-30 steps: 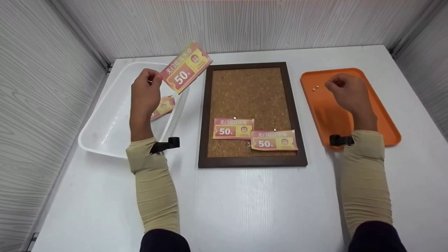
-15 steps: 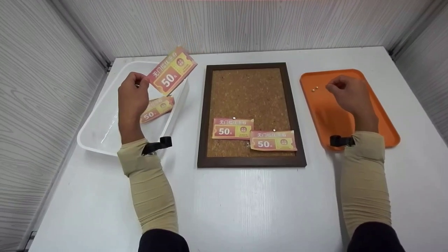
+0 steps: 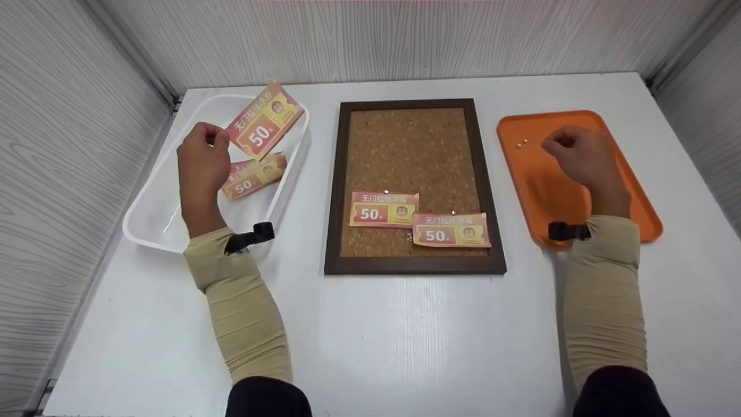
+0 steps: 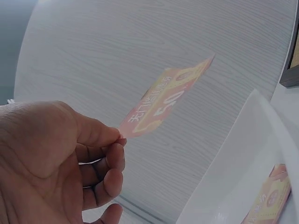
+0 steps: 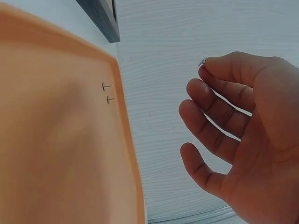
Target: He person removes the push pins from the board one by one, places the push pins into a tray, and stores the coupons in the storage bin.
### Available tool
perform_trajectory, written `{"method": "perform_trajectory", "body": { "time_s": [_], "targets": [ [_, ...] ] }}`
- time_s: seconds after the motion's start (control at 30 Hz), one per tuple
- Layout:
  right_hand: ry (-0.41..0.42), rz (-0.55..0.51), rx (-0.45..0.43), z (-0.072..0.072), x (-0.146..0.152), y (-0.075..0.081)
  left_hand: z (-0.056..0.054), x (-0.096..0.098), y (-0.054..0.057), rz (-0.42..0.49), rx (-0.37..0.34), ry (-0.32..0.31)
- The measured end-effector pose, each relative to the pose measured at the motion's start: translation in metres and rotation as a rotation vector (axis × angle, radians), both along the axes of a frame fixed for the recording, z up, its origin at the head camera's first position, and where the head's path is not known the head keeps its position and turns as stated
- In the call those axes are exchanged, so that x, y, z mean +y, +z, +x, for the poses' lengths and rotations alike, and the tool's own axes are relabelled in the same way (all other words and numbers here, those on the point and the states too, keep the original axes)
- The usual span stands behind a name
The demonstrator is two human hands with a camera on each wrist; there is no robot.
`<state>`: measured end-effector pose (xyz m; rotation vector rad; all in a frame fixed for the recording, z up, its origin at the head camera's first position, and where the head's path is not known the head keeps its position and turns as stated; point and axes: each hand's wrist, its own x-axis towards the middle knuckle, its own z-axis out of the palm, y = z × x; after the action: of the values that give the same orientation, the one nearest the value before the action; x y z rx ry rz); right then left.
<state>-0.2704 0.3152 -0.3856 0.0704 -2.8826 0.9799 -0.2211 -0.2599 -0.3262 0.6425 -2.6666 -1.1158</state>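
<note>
My left hand (image 3: 204, 159) pinches one corner of a pink-and-yellow coupon (image 3: 265, 121), printed with a 50, above the white bin (image 3: 142, 229). More coupons (image 3: 255, 175) lie in that bin, overlapping. Over the orange tray (image 3: 553, 200) my right hand (image 3: 584, 156) pinches a small thumbtack (image 5: 202, 62) between thumb and forefinger, seen in the right wrist view. Two thumbtacks (image 5: 107, 87) lie on the tray. On the framed corkboard (image 3: 414, 147) in the middle, a left coupon (image 3: 383, 209) and a right coupon (image 3: 451, 230) each have a thumbtack at the top edge.
The bin, corkboard and tray stand side by side on a white table (image 3: 417, 336). A wood-grain wall panel (image 3: 405, 40) rises behind them, with another panel along the left.
My left hand has moved left with the coupon, from beside the corkboard to over the bin, uncovering more of the coupons there. My right hand stays nearly still.
</note>
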Motion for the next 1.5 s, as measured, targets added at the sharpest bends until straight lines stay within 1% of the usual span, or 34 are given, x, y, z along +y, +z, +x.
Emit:
{"method": "perform_trajectory", "body": {
  "time_s": [0.17,0.33,0.43,0.53,0.73,0.87,1.0,1.17,1.37,1.5],
  "targets": [
    [0.006,0.004,-0.004,0.0,0.003,-0.002,0.0,-0.002,-0.002,-0.023,-0.011,-0.009],
    [0.003,0.003,-0.021,-0.001,0.004,-0.004,0.0,-0.006,-0.004,-0.004,-0.052,0.017],
    [-0.003,0.01,-0.05,-0.001,0.005,-0.005,0.001,-0.009,-0.005,0.011,-0.079,0.031],
    [-0.012,0.011,-0.084,-0.001,0.006,-0.006,0.001,-0.012,-0.005,0.007,-0.09,0.032],
    [-0.021,0.002,-0.126,-0.002,0.007,-0.006,0.001,-0.014,-0.007,-0.013,-0.107,0.022],
    [-0.026,0.013,-0.18,-0.002,0.007,-0.008,0.001,-0.014,-0.01,-0.03,-0.136,0.023],
    [-0.016,0.03,-0.216,-0.003,0.009,-0.01,0.001,-0.014,-0.012,-0.058,-0.159,0.019],
    [0.004,0.059,-0.234,-0.004,0.012,-0.013,0.001,-0.016,-0.013,-0.102,-0.163,-0.001],
    [0.018,0.044,-0.271,-0.004,0.011,-0.018,0.002,-0.018,-0.016,-0.119,-0.22,-0.019],
    [0.022,0.055,-0.287,-0.004,0.011,-0.02,0.004,-0.019,-0.019,-0.124,-0.25,-0.034]
  ]
}}
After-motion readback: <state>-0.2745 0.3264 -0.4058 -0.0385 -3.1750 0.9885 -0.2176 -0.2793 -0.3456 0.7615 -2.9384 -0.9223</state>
